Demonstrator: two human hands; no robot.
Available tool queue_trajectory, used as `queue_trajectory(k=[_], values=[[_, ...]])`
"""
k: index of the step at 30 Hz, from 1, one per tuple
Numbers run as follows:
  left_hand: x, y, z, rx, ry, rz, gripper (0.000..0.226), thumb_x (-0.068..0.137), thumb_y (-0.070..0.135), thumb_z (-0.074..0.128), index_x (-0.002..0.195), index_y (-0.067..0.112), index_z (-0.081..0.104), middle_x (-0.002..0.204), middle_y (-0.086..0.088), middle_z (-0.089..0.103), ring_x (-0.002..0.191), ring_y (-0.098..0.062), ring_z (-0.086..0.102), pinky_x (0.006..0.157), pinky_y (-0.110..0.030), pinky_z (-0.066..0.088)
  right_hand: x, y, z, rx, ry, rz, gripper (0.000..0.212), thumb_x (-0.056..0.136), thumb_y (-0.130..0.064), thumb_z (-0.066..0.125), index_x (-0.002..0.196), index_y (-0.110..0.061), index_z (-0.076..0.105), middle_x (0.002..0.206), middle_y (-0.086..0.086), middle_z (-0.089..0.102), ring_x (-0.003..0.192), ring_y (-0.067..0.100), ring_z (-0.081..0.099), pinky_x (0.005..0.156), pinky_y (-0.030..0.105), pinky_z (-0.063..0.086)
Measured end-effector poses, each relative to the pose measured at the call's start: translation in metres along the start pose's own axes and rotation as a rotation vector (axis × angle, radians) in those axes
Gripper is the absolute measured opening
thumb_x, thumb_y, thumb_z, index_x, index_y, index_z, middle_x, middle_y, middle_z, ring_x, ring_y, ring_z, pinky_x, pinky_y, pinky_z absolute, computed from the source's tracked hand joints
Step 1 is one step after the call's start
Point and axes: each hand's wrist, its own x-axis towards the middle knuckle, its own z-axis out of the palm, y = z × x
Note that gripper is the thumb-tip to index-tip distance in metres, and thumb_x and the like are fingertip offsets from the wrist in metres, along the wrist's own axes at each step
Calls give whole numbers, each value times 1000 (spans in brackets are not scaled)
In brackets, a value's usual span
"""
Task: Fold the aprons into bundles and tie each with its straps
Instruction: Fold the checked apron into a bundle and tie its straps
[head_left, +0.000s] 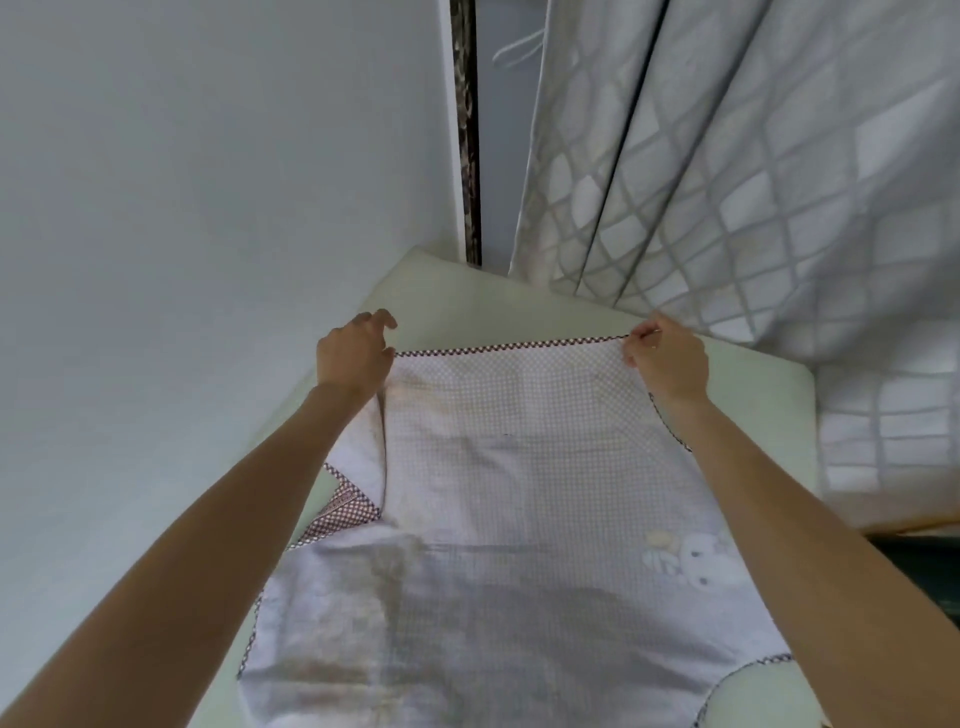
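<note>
Home bedroom, most likely. Pale mattress (519, 301) pushed into a plain wall (208, 208) corner. Lattice-patterned curtains (727, 182) hang beside it.

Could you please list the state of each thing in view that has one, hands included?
apron: spread flat on the cushion, not yet folded, far hem pulled straight.
left hand: at the far left corner, fingers loosely curled; grip unclear.
right hand: pinches the far right corner of the hem.
cushion: lies under the apron.
curtain: drawn, hanging in folds.
</note>
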Motion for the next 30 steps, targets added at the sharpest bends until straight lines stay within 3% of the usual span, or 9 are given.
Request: queue_trajectory(k=[5,7,11,14,18,23,26,28,30], values=[[-15,10,64,-261,-227,91,19,89,23,56,107,18,60,95,0,67,88,-23,63,78,-30,44,-2,38,51,-30,-181,-7,34,89,-9,55,122,-9,52,114,9,62,104,26,59,91,36,45],[-29,10,92,-278,-350,72,29,93,29,52,118,17,54,110,-4,63,100,-22,60,86,-30,42,-9,53,71,-133,-240,-71,37,90,-9,54,126,-7,51,126,11,55,116,28,52,98,35,39],[-48,8,142,-153,-536,41,65,93,50,41,146,20,21,153,-13,17,141,-34,16,111,-49,24,-22,82,112,-425,-414,-171,53,96,-30,49,144,-16,32,156,9,19,144,28,11,116,42,7],[-40,3,166,-44,-575,-42,76,87,66,35,148,30,7,157,-8,-5,142,-37,-10,111,-58,6,-22,94,141,-592,-538,-154,66,94,-55,38,150,-33,9,158,0,-12,142,31,-19,110,53,-14],[-17,-18,180,122,-590,-79,77,85,73,25,148,37,-1,157,-2,-13,141,-36,-17,108,-64,-6,-13,112,154,-651,-572,-119,74,85,-72,27,147,-43,-1,155,0,-25,137,33,-31,107,62,-16],[22,-75,179,300,-487,276,73,85,72,10,148,36,6,158,0,-1,144,-21,-9,102,-57,-25,-5,131,158,-713,-532,-142,83,73,-85,12,144,-48,-9,153,-4,-29,137,31,-33,107,62,-17],[25,-90,173,167,-323,501,55,90,49,26,138,25,40,147,-5,38,137,-27,31,113,-48,3,-7,132,162,-693,-482,-134,82,70,-85,5,143,-50,-7,155,-4,-24,139,30,-28,107,62,-17],[15,-87,174,50,-207,378,46,90,37,37,130,17,48,132,-9,52,118,-33,49,100,-45,33,-11,131,163,-669,-438,-129,80,72,-83,7,144,-50,-1,157,-4,-17,141,30,-24,107,62,-17],[8,-82,176,5,-233,113,49,92,38,42,135,15,42,136,-10,47,119,-34,45,95,-45,39,-13,129,165,-664,-405,-139,79,74,-81,8,145,-48,4,158,-2,-13,142,31,-21,107,63,-15]])
